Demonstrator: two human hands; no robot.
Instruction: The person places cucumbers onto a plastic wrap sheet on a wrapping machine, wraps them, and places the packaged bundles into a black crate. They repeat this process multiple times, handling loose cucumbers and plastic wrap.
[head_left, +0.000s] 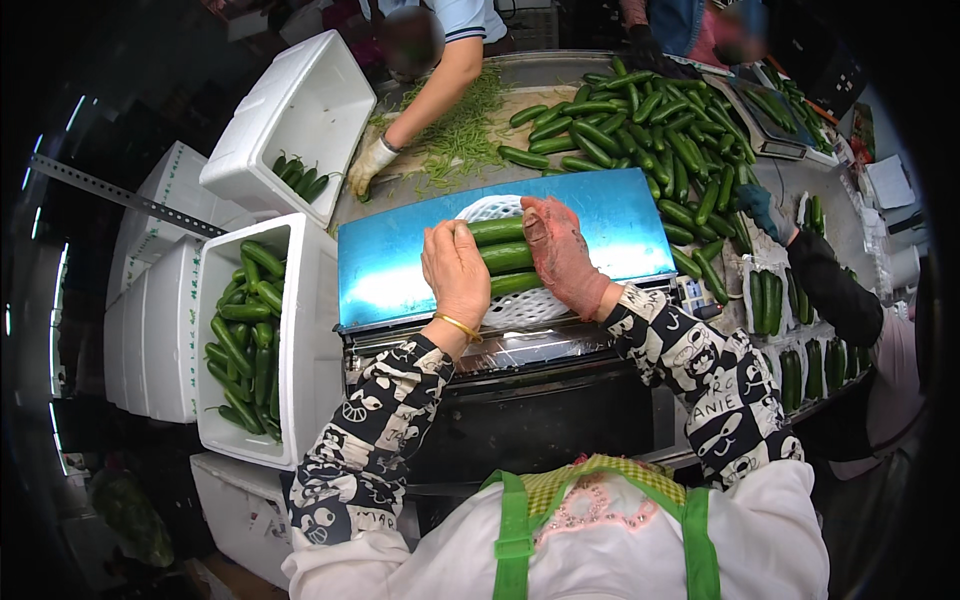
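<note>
Several cucumbers (504, 257) lie side by side on a white foam mesh net (517, 309), which rests on a flat blue metal surface (390, 262). My left hand (456, 271), bare with a gold bangle at the wrist, presses against their left ends. Their right ends are held by my right hand (561, 256), which wears a worn reddish glove. Between them my two hands clasp the row of cucumbers. The mesh shows above and below the row; its part under the cucumbers is hidden.
At left, foam boxes (294, 337) hold cucumbers. Beyond the blue surface lie a cucumber heap (637, 127) and green beans (469, 135). A co-worker's gloved hand (369, 166) is at upper left, another's (765, 211) at right near packed cucumbers (765, 302). A scale (766, 139) stands behind.
</note>
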